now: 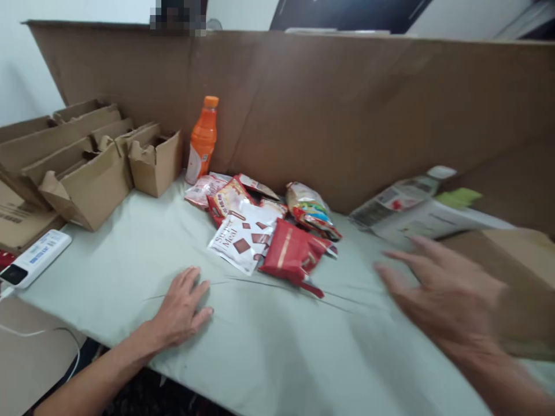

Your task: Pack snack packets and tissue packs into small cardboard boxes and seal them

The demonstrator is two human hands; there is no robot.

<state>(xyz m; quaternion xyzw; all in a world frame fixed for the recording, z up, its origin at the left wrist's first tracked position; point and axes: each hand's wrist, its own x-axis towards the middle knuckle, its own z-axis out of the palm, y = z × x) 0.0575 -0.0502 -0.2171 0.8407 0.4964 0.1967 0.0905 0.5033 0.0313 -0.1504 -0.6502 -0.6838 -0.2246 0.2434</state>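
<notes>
Bare forearms, bare wrists

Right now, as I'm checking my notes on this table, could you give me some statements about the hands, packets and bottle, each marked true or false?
1. The left hand holds nothing. True.
2. The orange bottle lies on its side. False: it stands upright.
3. The red packet is right of the Super Meal packet. True.
4. The right hand grips the red packet. False: it is apart from it.
5. The bottle's cap is orange. True.
</notes>
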